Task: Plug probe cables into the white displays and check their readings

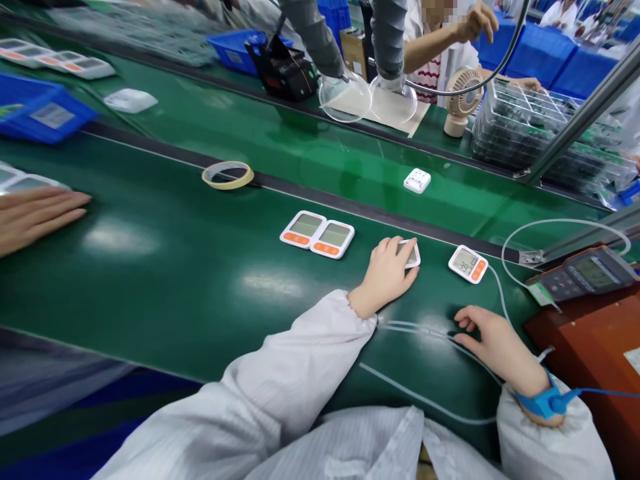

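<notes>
Pale light glints off the green worktop (175, 287), stretching out nearer than the beige fan (462, 93)! Clear trays (515, 130) stack just right of the fan, a metal post (590, 100) slants beside them, blue bins (537, 53) line up behind.

On my side of the line, a roll of pale tape (228, 185) lies flat, overlapping the dark strip (310, 192) that borders my worktop (165, 287). To my far left, a blue bin (30, 128) carries a white label (53, 115). Opposite me, two grey hoses (389, 33) end in clear hoods (345, 97) above a cream sheet (407, 121). Left of the hoods: a black unit (295, 77), beside a second blue bin (233, 57). Right of them: an upright beige fan (464, 91), then stacked clear trays (520, 127) behind a slanted metal post (595, 100).
</notes>
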The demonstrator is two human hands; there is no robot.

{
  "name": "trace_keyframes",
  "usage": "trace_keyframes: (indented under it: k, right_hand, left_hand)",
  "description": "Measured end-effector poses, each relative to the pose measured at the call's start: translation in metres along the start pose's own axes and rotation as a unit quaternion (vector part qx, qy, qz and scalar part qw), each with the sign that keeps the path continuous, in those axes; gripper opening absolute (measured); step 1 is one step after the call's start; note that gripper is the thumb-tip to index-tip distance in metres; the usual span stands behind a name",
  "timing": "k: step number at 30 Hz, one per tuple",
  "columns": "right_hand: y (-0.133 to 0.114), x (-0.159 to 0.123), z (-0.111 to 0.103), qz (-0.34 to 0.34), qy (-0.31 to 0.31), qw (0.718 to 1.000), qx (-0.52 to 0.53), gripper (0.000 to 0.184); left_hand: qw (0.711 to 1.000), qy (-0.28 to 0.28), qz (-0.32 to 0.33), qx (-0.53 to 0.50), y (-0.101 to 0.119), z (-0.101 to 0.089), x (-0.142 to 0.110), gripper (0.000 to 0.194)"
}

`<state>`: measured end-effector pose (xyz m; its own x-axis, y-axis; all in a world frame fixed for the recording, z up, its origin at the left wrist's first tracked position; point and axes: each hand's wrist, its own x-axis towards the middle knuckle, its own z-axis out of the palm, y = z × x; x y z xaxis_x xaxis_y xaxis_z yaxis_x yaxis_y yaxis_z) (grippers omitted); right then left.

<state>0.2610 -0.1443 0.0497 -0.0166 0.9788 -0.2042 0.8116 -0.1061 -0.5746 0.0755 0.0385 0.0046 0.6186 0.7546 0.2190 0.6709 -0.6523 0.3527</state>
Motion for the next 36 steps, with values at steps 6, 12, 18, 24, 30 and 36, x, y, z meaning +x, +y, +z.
trace_keyframes:
  k: [6,12,18,24,30,36]
  right_hand:
    - [-0.007,0.0,0.001,0.009,-0.059,0.996,-0.065,0.027]
    - [-0.012,0.011,0.027,-0.056,0.046,0.995,-0.069,0.022]
    - [-0.021,0.016,0.052,-0.129,0.094,0.986,-0.046,0.014]
    - [-0.018,0.013,0.045,-0.13,0.064,0.989,0.011,0.012]
    - [-0.006,0.008,0.025,-0.114,0.207,0.967,0.092,0.039]
    - [-0.011,0.009,0.022,-0.145,0.278,0.949,0.019,0.036]
  left_hand:
    - [1.0,0.007,0.003,-0.001,0.001,0.003,0.0,0.059]
    - [0.998,0.015,-0.001,-0.069,-0.002,0.002,0.002,0.058]
    - [0.839,-0.013,-0.112,-0.533,0.016,-0.005,-0.001,0.06]
    - [0.525,-0.116,-0.189,-0.822,0.036,0.008,-0.013,0.068]
    - [0.463,-0.17,-0.156,-0.856,0.037,0.015,-0.017,0.072]
    - [0.513,-0.262,-0.101,-0.811,0.045,0.017,-0.026,0.067]
